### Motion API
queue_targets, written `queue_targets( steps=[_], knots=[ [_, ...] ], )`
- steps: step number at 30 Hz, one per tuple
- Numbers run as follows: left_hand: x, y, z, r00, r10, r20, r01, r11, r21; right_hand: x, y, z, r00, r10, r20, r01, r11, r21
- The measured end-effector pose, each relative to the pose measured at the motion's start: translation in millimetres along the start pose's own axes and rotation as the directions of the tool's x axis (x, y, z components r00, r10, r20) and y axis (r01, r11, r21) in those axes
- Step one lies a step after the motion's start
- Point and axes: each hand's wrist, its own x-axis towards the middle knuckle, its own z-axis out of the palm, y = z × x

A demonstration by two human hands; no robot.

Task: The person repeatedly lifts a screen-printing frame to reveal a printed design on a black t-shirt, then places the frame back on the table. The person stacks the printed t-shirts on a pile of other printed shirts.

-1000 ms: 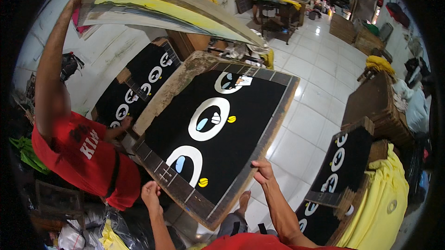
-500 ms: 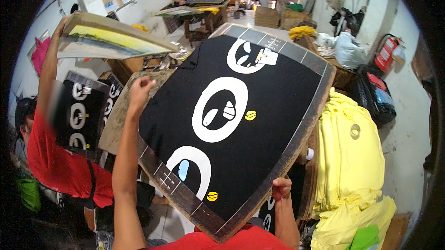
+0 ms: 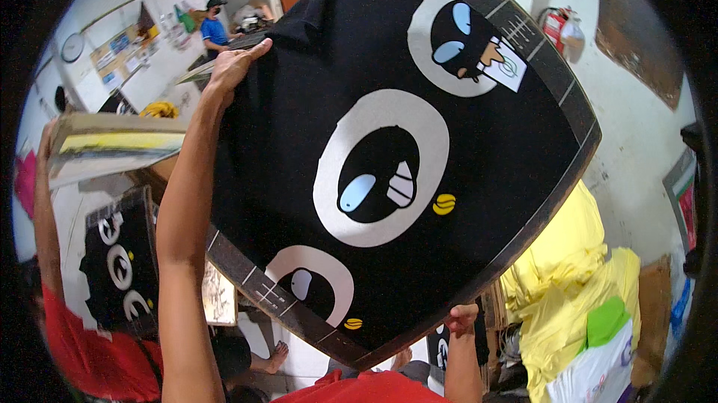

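A large flat board (image 3: 580, 115) with dark, white-marked borders is tilted up in front of me. Over it lies a black fabric piece (image 3: 284, 134), printed with white rings, light-blue ovals and small yellow bean shapes. My left hand (image 3: 235, 66) is at its upper left edge, fingers closed over the side where the cloth hangs over; the fingertips' far side is hidden. At the lower right edge my right hand (image 3: 461, 321) grips the board, its thumb side showing and the other fingers out of sight behind. A small white card-like patch (image 3: 507, 66) overlaps the upper ring.
At left, a person in a red shirt (image 3: 90, 351) raises a framed screen (image 3: 120, 145) beside another board with printed black cloth (image 3: 120, 268). Yellow fabric (image 3: 568, 291) is heaped at right, with a white-and-green bag (image 3: 598, 358). A person in blue (image 3: 215, 33) stands farther back.
The board has tilted up and come closer, filling more of the view. My left hand has moved up to its upper left edge. My right hand stays on the lower right edge.
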Motion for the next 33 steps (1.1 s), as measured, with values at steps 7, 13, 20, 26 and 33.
queue_targets(
  steps=[7, 13, 20, 26, 33],
  knots=[
    [-52, 43, 86, 0.935, 0.296, 0.195, -0.33, 0.927, 0.176, -71, 68, -74, 0.806, -0.027, -0.591, -0.124, 0.969, -0.214],
    [-161, 39, 137, 0.747, 0.513, 0.423, -0.625, 0.758, 0.186, -117, 106, -40, 0.608, 0.031, -0.793, -0.787, 0.152, -0.598],
    [-257, -24, 188, 0.242, 0.785, 0.57, -0.922, 0.37, -0.118, -27, 42, 142, 0.78, -0.587, 0.215, -0.28, -0.635, -0.72],
    [-287, -84, 216, 0.054, 0.794, 0.606, -0.925, 0.269, -0.269, 50, 26, 139, 0.938, -0.267, -0.22, -0.346, -0.698, -0.627],
    [-295, -151, 234, 0.211, 0.656, 0.725, -0.862, 0.474, -0.178, 61, 46, 20, 0.939, -0.091, -0.332, -0.299, -0.692, -0.657]
  ],
)
